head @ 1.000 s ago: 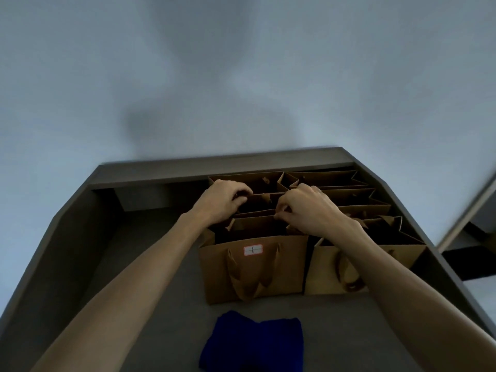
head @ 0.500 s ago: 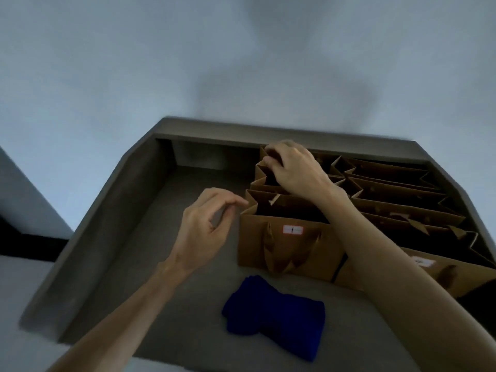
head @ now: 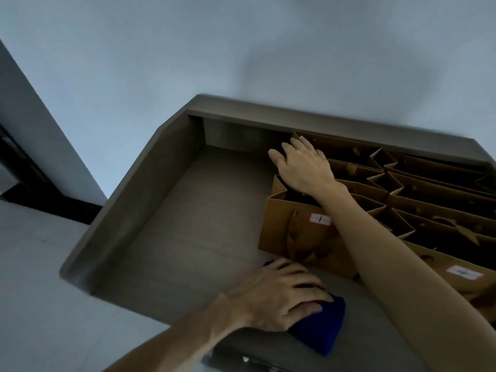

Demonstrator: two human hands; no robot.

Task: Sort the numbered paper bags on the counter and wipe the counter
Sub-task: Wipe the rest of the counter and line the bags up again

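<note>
Left hand apparently grips cloth; right hand on bags.

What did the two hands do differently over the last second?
The left hand let go of the bags, dropped toward the near edge and now rests on the blue cloth, fingers curled over it. The right hand reached from the middle bags to the back-left bag tops. The paper bags stayed in their rows.
</note>
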